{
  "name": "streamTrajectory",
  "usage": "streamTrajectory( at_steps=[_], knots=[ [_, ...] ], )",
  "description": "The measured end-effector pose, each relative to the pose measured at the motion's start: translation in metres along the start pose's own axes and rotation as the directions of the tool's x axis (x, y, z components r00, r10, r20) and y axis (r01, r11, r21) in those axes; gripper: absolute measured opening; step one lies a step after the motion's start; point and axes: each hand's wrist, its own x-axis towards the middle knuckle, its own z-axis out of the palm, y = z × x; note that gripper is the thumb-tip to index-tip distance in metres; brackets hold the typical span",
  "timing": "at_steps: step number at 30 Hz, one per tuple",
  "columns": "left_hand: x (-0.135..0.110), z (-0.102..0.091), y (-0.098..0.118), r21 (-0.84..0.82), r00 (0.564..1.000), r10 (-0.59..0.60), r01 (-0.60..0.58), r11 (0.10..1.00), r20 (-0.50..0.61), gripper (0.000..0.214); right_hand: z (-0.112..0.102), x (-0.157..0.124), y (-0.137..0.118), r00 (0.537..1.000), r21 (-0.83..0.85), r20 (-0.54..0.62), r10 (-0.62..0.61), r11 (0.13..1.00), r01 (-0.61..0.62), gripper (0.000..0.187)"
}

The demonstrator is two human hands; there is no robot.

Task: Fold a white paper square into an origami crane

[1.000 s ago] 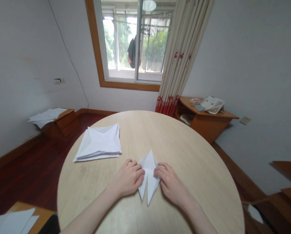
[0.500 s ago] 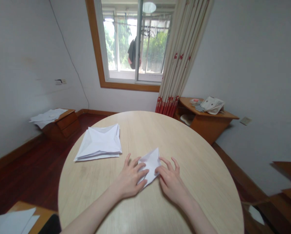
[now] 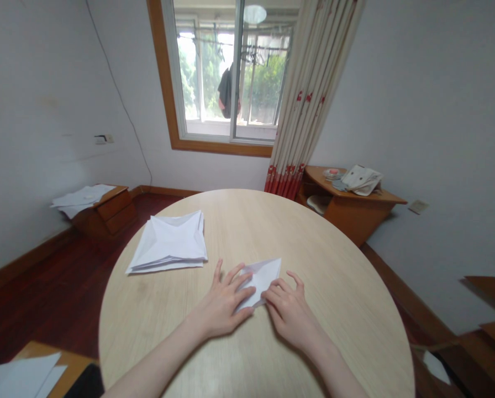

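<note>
Folded white paper lies on the round bench, in front of the wearer and between the two hands. Change over the last second: its sharp tip, aimed straight away from the wearer before, has swung round to the far right, and the two narrow points at the near end no longer show (under the left palm or turned beneath, cannot tell which). My reading: the piece is being reoriented, so that a different edge sits at the right fingers. Left hand: grip open, fingers splayed over the paper's left part, pressing rather than pinching. Right hand: fingers curled, tips bunched at the paper's near right edge, little finger lifted; whether thumb and fingers close on it cannot be told. Paper stack, farther off to the left, is unmoved, well apart from the right hand.
</note>
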Motion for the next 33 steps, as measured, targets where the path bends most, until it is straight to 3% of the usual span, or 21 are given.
streamTrajectory(
  at_steps=[9, 13, 19, 33],
  knots=[
    [0.002, 0.005, 0.000, -0.002, 0.998, -0.048, 0.048, 0.999, -0.043, 0.023, -0.001, -0.001, -0.002, 1.000, -0.027, 0.025, 0.019, 0.999, -0.018, 0.020],
    [0.002, 0.000, 0.004, 0.027, 0.996, -0.090, 0.089, 0.996, 0.006, 0.020, -0.002, 0.000, -0.003, 0.999, -0.023, 0.043, 0.032, 0.999, -0.031, 0.021],
    [0.004, -0.005, 0.006, 0.081, 0.994, -0.066, 0.059, 0.995, 0.091, 0.016, -0.001, -0.001, -0.003, 0.996, -0.017, 0.078, 0.036, 0.999, -0.035, 0.024],
    [0.005, 0.003, 0.007, 0.076, 0.983, -0.123, 0.113, 0.991, 0.139, 0.013, 0.009, -0.001, -0.002, 0.994, -0.139, 0.106, 0.032, 0.990, -0.017, 0.023]
  ],
)
